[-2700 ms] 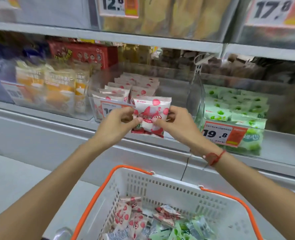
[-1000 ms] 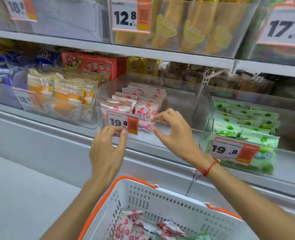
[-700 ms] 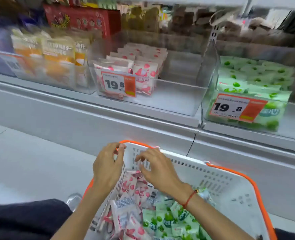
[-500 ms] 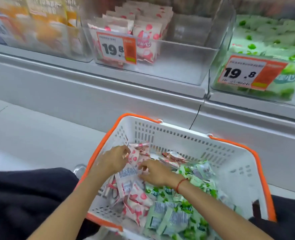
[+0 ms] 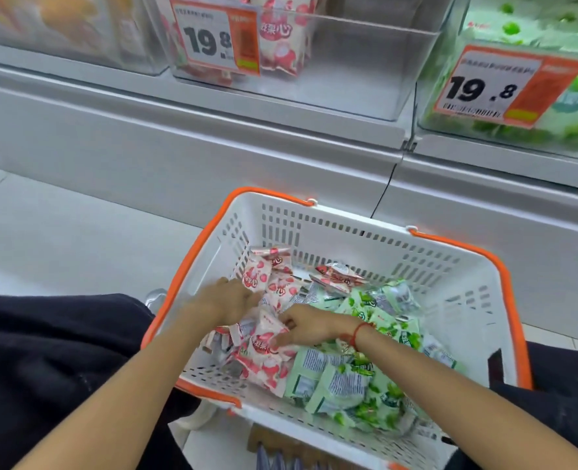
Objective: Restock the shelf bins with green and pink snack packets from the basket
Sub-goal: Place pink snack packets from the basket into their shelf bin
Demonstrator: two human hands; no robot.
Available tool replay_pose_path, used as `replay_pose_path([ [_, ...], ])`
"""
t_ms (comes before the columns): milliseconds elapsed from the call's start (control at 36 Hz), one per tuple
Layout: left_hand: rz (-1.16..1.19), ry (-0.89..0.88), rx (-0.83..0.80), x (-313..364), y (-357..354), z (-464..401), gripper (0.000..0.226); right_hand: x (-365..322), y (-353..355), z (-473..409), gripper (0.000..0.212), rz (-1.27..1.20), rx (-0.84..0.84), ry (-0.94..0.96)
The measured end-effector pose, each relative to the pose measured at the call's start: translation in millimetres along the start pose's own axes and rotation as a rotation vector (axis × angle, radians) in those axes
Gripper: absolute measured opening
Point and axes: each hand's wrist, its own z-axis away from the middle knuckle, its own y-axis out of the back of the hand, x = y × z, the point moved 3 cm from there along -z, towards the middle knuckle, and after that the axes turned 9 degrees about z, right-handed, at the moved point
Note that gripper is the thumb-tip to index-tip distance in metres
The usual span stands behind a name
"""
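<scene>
A white basket with an orange rim (image 5: 504, 286) sits low in the middle. It holds several pink snack packets (image 5: 263, 276) on its left and several green snack packets (image 5: 348, 385) on its right. My left hand (image 5: 228, 301) lies on the pink pile with its fingertips against one packet; its grip is hidden. My right hand (image 5: 309, 325), with a red string at the wrist, curls its fingers on the top edge of a pink packet (image 5: 263, 351). Above, the clear pink bin (image 5: 348, 69) holds pink packets on its left, and the green bin (image 5: 558, 127) is filled with green packets.
Each bin front carries a 19.8 price tag (image 5: 213, 39). A bin of orange packets (image 5: 77, 32) stands at the top left. The grey shelf base (image 5: 213, 147) runs behind the basket, with grey floor (image 5: 60, 232) to the left. My dark-trousered legs (image 5: 43, 368) flank the basket.
A pink packet went into the pink bin and both hands came away from it. They dropped into the basket and reached the pink pile. The view tilted down.
</scene>
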Motion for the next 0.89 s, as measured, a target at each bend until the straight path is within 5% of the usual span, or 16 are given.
replay_pose_path([
  [139, 0.349, -0.120, 0.089, 23.3, 18.6, 9.5, 0.071, 8.2, 50.2, 26.6, 0.010, -0.198, 0.098, -0.042],
  [250, 0.611, -0.169, -0.108, 40.1, 35.8, 15.7, 0.071, 8.9, 90.9, 55.2, 0.014, -0.314, 0.203, -0.064],
  [333, 0.729, -0.268, -0.064, 41.3, 61.1, 19.7, 0.064, -2.2, 109.9, 75.3, 0.023, -0.407, 0.299, -0.048],
  [417, 0.837, -0.399, 0.112, 43.5, 93.0, 29.6, 0.034, -23.9, 122.8, 88.1, 0.022, -0.505, 0.496, 0.004],
  [695, 1.028, -0.707, 0.723, 73.3, 188.6, 79.1, 0.042, -96.5, 185.9, 119.3, 0.021, -0.533, 0.969, 0.165],
  [889, 0.679, -0.471, 1.136, 60.0, 266.6, 86.1, 0.062, -135.4, 267.8, 160.6, 0.037, -0.294, 1.248, 0.269],
])
